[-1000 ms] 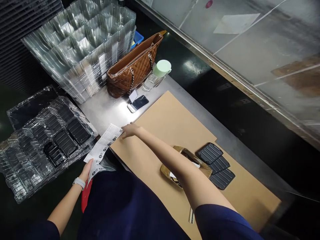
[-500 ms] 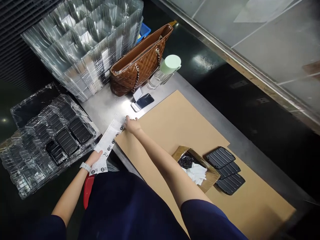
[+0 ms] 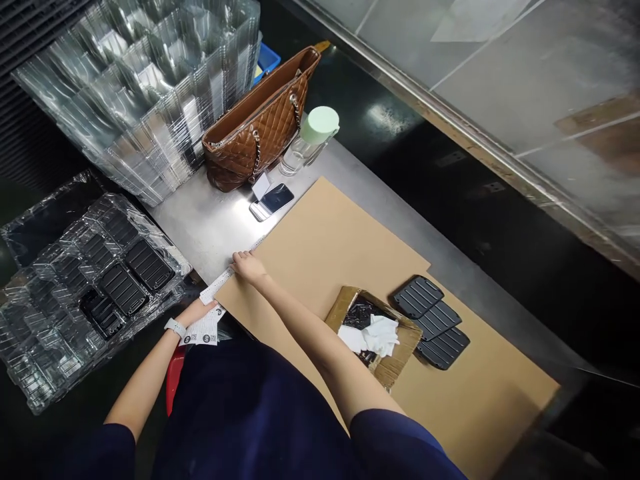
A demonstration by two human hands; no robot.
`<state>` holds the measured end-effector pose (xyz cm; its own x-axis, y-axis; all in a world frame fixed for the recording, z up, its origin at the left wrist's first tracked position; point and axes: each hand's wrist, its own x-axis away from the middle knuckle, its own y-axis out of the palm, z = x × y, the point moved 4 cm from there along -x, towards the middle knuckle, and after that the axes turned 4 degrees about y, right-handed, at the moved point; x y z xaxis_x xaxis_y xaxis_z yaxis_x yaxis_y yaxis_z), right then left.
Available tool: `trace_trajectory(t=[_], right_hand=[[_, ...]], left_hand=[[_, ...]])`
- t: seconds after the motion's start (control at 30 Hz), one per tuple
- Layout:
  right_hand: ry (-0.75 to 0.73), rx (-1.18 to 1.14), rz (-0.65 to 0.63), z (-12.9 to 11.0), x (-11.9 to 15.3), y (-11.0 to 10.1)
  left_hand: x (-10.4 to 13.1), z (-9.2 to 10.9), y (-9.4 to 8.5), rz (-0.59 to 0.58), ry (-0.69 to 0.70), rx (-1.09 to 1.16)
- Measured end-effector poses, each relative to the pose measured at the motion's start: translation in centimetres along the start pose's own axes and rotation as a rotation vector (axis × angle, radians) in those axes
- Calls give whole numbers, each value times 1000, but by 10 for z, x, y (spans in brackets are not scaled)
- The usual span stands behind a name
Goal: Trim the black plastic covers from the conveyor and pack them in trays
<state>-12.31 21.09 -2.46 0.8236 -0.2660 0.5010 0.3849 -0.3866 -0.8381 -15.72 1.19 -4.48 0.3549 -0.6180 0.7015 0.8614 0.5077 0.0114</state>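
Note:
My left hand (image 3: pixel 197 311) is closed on a strip of printed paper labels (image 3: pixel 204 329), whose lower end hangs beside my wrist. The upper part of the strip runs beneath the left edge of a large brown cardboard sheet (image 3: pixel 320 233); a thin white sliver shows past that edge. My right hand (image 3: pixel 249 267) has its fingers curled over the same edge, on the cardboard with the strip beside the fingertips. Its thumb is hidden.
An open carton (image 3: pixel 345 307) with small black parts and white cloth sits on the cardboard, beside black ribbed panels (image 3: pixel 425 320). A phone (image 3: pixel 273 202), brown handbag (image 3: pixel 255 120) and bottle (image 3: pixel 313 137) lie beyond. Clear trays (image 3: pixel 170 107) are stacked behind; filled trays (image 3: pixel 100 287) stand left.
The strip, earlier stretched in the open between both hands, now lies mostly under the cardboard edge. My right hand has moved down-left onto that edge and its fingers have closed. The view shifted.

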Motion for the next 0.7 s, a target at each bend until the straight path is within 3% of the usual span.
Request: trace_trajectory(t=[0.1, 0.23, 0.3, 0.4, 0.57, 0.7], right_hand=[[12, -43, 35, -2, -4, 4], [61, -132, 144, 0, -8, 2], [110, -182, 216, 5, 3, 2], [181, -238, 277, 11, 45, 16], [162, -285, 206, 9, 130, 74], [162, -319, 159, -4, 147, 105]], left_hand=[[7, -5, 4, -25, -18, -7], [10, -22, -4, 33, -63, -57], [9, -30, -8, 65, -80, -81], [8, -38, -9, 100, -91, -98], [6, -41, -3, 149, -62, -53], [-1, -37, 5, 191, -23, -57]])
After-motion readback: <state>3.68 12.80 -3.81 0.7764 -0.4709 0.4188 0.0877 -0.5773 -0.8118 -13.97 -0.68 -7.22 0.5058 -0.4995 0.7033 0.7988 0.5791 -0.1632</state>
